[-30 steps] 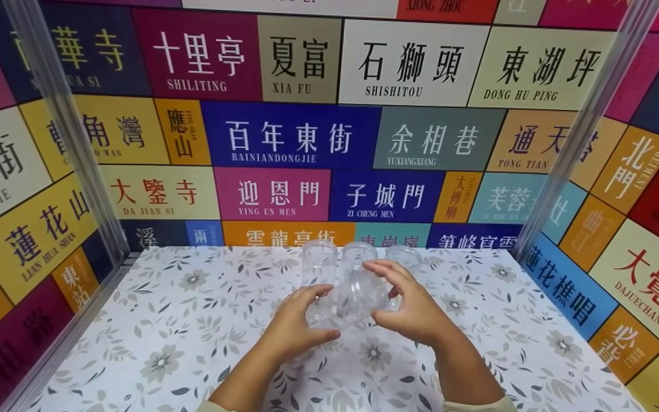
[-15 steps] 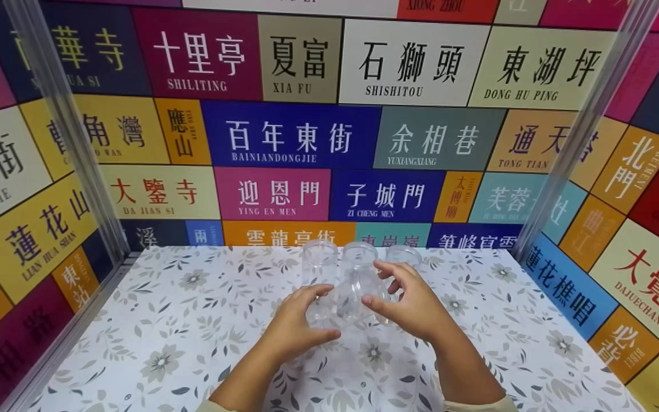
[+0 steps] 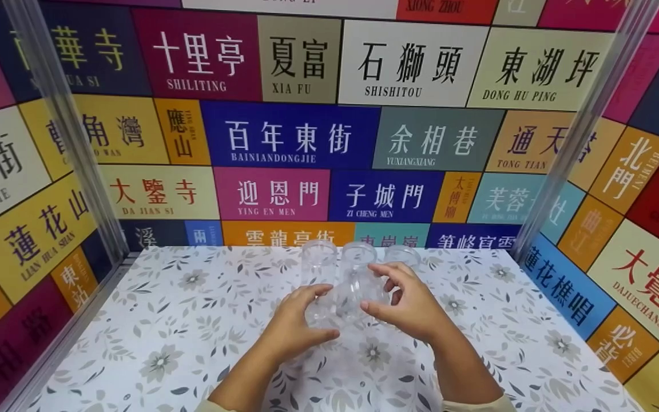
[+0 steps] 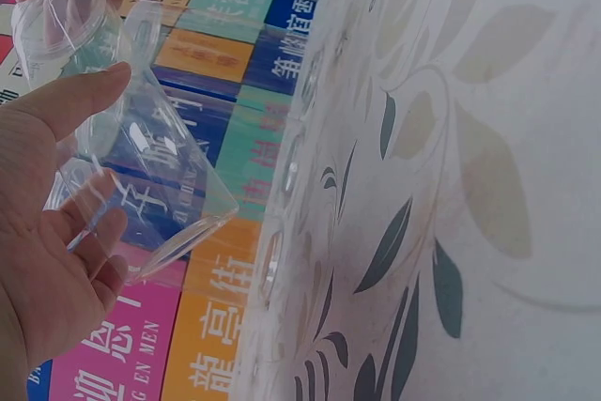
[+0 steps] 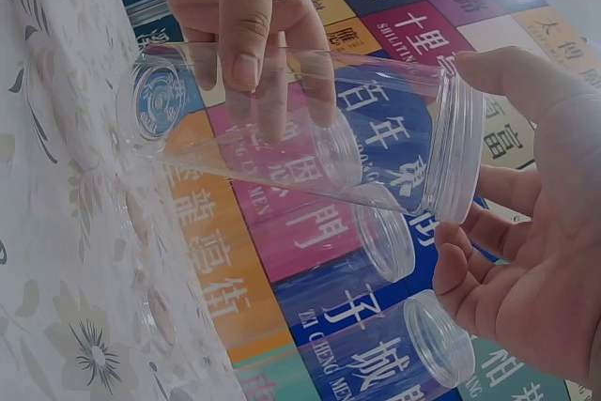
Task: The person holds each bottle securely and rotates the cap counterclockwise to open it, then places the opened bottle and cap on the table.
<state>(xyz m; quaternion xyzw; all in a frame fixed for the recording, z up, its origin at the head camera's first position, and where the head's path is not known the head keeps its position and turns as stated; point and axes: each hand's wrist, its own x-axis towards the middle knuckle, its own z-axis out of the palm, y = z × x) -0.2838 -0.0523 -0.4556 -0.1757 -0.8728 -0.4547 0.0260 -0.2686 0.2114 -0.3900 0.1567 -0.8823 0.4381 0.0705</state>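
A clear plastic jar (image 3: 357,293) with a ringed top (image 5: 457,143) is between my two hands, tilted in the head view. My left hand (image 3: 295,320) grips its body, thumb on one side and fingers on the other. At the top, my right hand (image 3: 414,306) holds the ring with thumb and fingertips on opposite sides. In the right wrist view the jar's round base (image 5: 158,105) is down near the table. Whether the ringed top is a screwed-on lid or the jar's own rim, I cannot tell. The jar looks transparent, with nothing visible inside.
Behind my hands, three similar clear jars stand in a row: a left one (image 3: 319,260), a middle one (image 3: 359,253) and a right one (image 3: 404,256). They stand on a table (image 3: 221,355) with a floral cover. Printed panels (image 3: 289,134) enclose the back and sides.
My right hand has turned about the jar's top; its thumb has shifted up and left and its fingers slightly right. My left hand and the rear jars stay put.
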